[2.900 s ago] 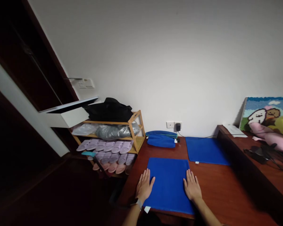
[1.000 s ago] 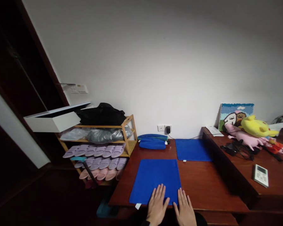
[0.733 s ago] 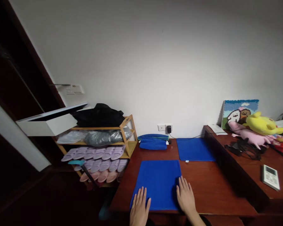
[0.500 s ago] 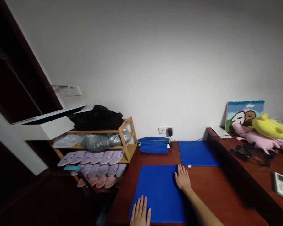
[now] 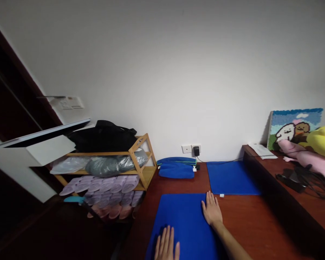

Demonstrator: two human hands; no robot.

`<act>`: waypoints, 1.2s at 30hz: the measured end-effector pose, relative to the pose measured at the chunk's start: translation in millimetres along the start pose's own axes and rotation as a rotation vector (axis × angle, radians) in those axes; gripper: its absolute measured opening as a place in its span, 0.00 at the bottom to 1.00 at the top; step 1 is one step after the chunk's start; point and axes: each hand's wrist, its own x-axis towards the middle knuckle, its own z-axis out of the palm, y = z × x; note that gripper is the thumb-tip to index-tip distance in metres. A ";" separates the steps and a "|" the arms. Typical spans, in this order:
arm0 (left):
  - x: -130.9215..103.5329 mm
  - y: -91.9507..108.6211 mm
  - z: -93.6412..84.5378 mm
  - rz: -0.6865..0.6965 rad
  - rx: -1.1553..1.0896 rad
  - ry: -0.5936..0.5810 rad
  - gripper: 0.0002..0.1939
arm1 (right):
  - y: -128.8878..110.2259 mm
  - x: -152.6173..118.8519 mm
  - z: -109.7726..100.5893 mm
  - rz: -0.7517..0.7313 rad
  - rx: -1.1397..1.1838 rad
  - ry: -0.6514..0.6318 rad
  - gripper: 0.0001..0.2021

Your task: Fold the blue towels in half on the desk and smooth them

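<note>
A blue cloth point(image 5: 182, 216) lies spread out on the reddish-brown wooden table in front of me. On its far right corner rests my right hand point(image 5: 212, 209), palm down with the fingers stretched out. My left hand point(image 5: 166, 247) is over the near left part of the same cloth, fingers extended, its lower part cut off by the frame. A second blue cloth point(image 5: 233, 177) lies flat farther back on the right, with a small white tag at its front edge. Folded blue fabric point(image 5: 176, 169) sits against the wall at the back left. Neither hand grasps anything.
Left of the table stands a wooden shoe rack point(image 5: 141, 162) with slippers, plastic-wrapped items and a black bag point(image 5: 105, 136). A black charger point(image 5: 196, 151) is plugged into the wall, its cable running right. Plush toys point(image 5: 308, 159) and a picture point(image 5: 295, 126) occupy the raised right-hand desk.
My left hand has shifted slightly right and looks lifted a little at the cloth. My right hand stays at the far right corner. The camera view has moved slightly.
</note>
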 end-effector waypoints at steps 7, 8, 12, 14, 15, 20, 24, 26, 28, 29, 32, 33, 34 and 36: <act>142.8 119.8 -9.4 0.227 -0.254 -0.289 0.31 | 5.5 -0.7 6.2 -0.045 -0.059 -0.007 0.35; 154.2 128.2 -1.0 0.242 -0.274 -0.318 0.31 | 6.6 -1.2 7.4 -0.065 -0.068 -0.010 0.33; 165.8 128.2 34.3 0.282 -0.269 -0.365 0.31 | 8.7 -2.3 10.8 -0.100 -0.115 -0.007 0.33; 162.3 109.3 42.0 0.265 -0.219 -0.344 0.31 | 7.7 -2.2 10.7 -0.068 -0.129 -0.004 0.34; 160.9 95.7 42.2 0.244 -0.193 -0.332 0.31 | 7.0 -2.1 10.4 -0.051 -0.131 -0.003 0.35; 162.9 2.5 22.4 0.106 -0.108 -0.323 0.34 | 5.7 -1.8 10.6 -0.012 -0.097 -0.009 0.37; 162.7 -60.0 12.9 -0.019 -0.009 -0.326 0.36 | 7.9 -0.3 14.3 -0.010 -0.080 -0.012 0.39; 160.3 -74.7 15.2 -0.036 -0.007 -0.302 0.37 | 8.3 1.0 14.7 -0.007 -0.083 -0.007 0.39; 158.2 -79.7 20.4 -0.030 -0.017 -0.275 0.37 | 8.0 1.4 13.3 -0.004 -0.086 -0.010 0.38; 157.5 -79.8 23.3 -0.025 -0.021 -0.263 0.37 | 7.8 0.7 12.0 0.001 -0.086 -0.013 0.38; 157.1 -77.5 29.5 -0.019 -0.026 -0.241 0.36 | 7.5 -5.9 7.3 0.020 -0.080 -0.020 0.37; 157.5 -77.1 29.8 -0.020 -0.026 -0.238 0.36 | 7.4 -9.5 5.9 0.020 -0.077 -0.018 0.37; 158.1 -77.1 28.9 -0.023 -0.026 -0.240 0.36 | 7.2 -13.3 4.6 0.014 -0.073 -0.020 0.37; 160.2 -78.1 23.7 -0.029 -0.029 -0.260 0.37 | 6.5 -20.5 2.9 0.001 -0.061 -0.035 0.37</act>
